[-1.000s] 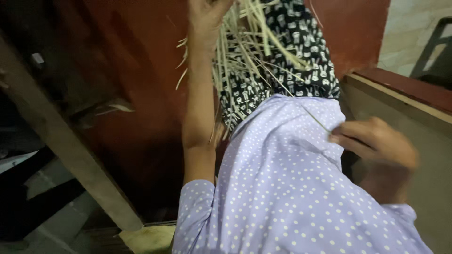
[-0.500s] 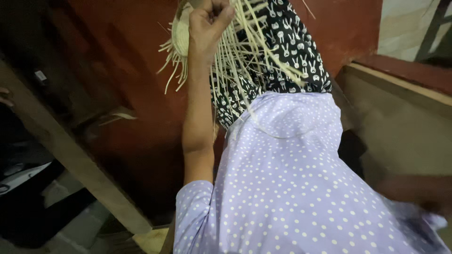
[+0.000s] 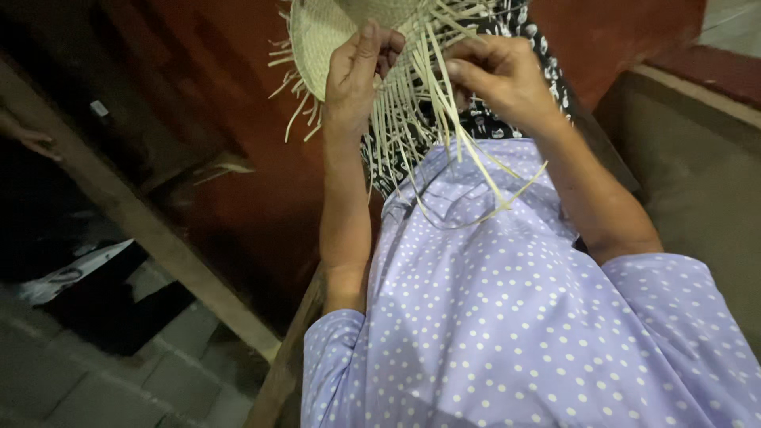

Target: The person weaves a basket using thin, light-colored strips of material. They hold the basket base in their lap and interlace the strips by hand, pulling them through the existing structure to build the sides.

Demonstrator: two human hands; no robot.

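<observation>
At about twelve o'clock in the head view, a partly woven straw piece (image 3: pixel 333 40), round and pale, is held up in front of the person, its loose straw strips (image 3: pixel 412 119) fanning down toward six o'clock over a black-and-white patterned cloth (image 3: pixel 491 127). The left hand (image 3: pixel 357 75), at eleven o'clock, has its fingers curled together and clamped on the woven edge, thumb pressed against the weave. The right hand (image 3: pixel 499 79), at one o'clock and just beside the left, has its fingers pinched shut on a few of the strips, one long strand looping down and back up across the lilac polka-dot blouse (image 3: pixel 507 317) that fills the five to six o'clock area. A slanted wooden beam (image 3: pixel 119 206) runs from nine toward seven o'clock, with grey floor tiles (image 3: pixel 119 380) below it at seven o'clock
</observation>
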